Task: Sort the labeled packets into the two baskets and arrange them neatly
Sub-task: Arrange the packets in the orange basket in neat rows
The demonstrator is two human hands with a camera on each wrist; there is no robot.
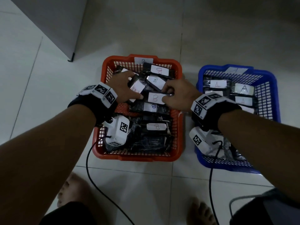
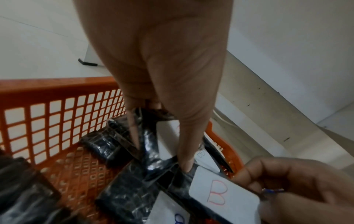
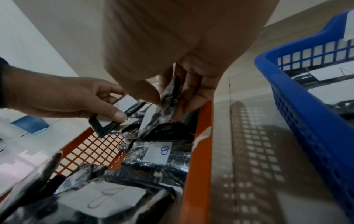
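Note:
The orange basket (image 1: 138,157) holds several black packets with white "B" labels. To its right, the blue basket (image 1: 276,88) holds packets labelled "A" (image 1: 243,88). Both hands are inside the orange basket. My left hand (image 1: 132,87) grips a tilted black packet (image 2: 166,139) by its edges, between thumb and fingers. My right hand (image 1: 164,94) pinches the right end of a packet with a red "B" label (image 1: 155,98), seen edge-on in the right wrist view (image 3: 170,97). The two held packets touch at the basket's middle.
The baskets stand side by side on a pale tiled floor (image 1: 146,184) with a narrow gap between them. A grey cabinet (image 1: 48,21) stands at the far left. Two black cables (image 1: 87,159) trail from the wrists. Bare feet (image 1: 69,189) are near the bottom edge.

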